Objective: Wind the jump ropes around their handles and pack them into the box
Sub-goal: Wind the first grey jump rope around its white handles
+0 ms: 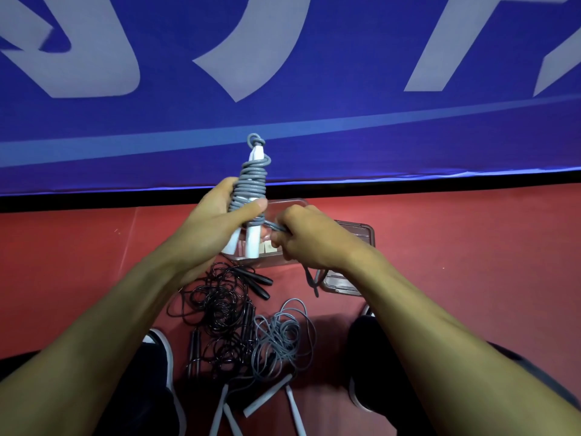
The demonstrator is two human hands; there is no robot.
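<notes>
My left hand (209,220) grips a pair of white handles (251,243) held upright, with grey rope (250,187) coiled tightly around them. My right hand (309,237) pinches the loose grey end of that rope just right of the handles; a short loop of it hangs below my wrist. Behind both hands a clear plastic box (355,234) lies on the red floor, mostly hidden. Below, a tangle of black ropes (220,313) with black handles and a loose grey rope (283,335) with white handles (267,398) lie unwound.
A blue banner (283,89) with large pale lettering stands along the far edge of the red floor (78,262). My dark shoes (163,357) flank the rope pile on both sides.
</notes>
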